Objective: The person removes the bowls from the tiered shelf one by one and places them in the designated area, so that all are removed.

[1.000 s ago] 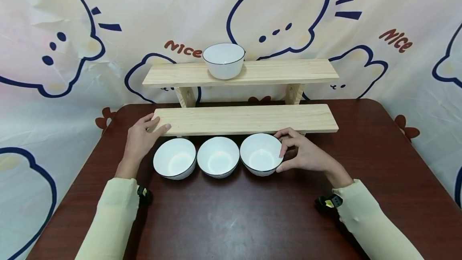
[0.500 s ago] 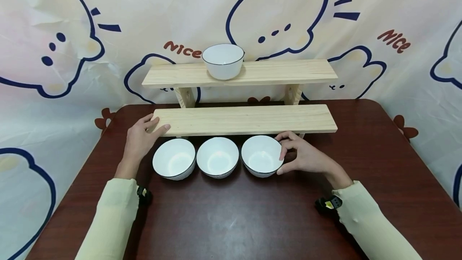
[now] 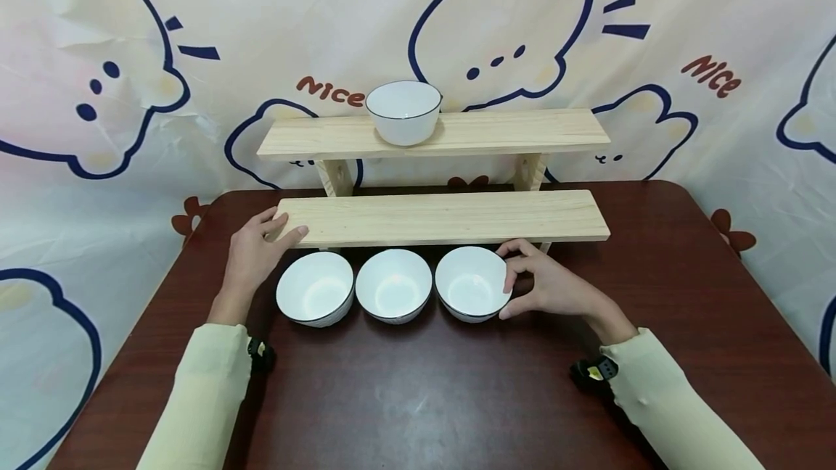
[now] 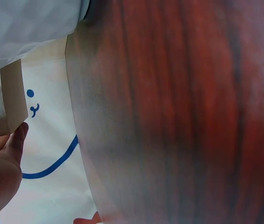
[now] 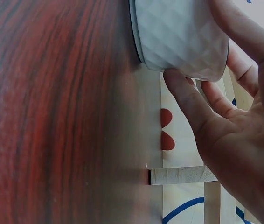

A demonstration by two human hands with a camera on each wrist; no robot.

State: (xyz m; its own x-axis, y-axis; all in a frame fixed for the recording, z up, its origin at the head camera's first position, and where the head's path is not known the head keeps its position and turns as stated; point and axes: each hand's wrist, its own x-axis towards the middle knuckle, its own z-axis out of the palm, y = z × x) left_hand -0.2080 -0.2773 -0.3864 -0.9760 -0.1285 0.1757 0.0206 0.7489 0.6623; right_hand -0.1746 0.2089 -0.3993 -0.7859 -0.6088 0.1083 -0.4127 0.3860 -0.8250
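Note:
Three white bowls with dark rims stand in a row on the table before a two-tier wooden shelf: a left bowl (image 3: 316, 287), a middle bowl (image 3: 394, 285) and a right bowl (image 3: 472, 283). My right hand (image 3: 551, 281) holds the right bowl by its right side, thumb at the front and fingers behind. The right wrist view shows that bowl's diamond-patterned wall (image 5: 181, 37) between thumb and fingers. With thumb and fingers, my left hand (image 3: 256, 249) grips the left end of the lower shelf board (image 3: 444, 217). A fourth white bowl (image 3: 404, 113) sits on the upper board (image 3: 522, 130).
Wooden supports (image 3: 530, 171) join the two boards at the back of the dark red-brown table (image 3: 418, 397). Behind it hangs a pale cloth (image 3: 274, 35) with cartoon drawings. The bowls stand close to the lower board's front edge.
The right bowl has shifted slightly toward me with my right hand, and a narrow gap now shows beside the middle bowl. My left hand stays on the board.

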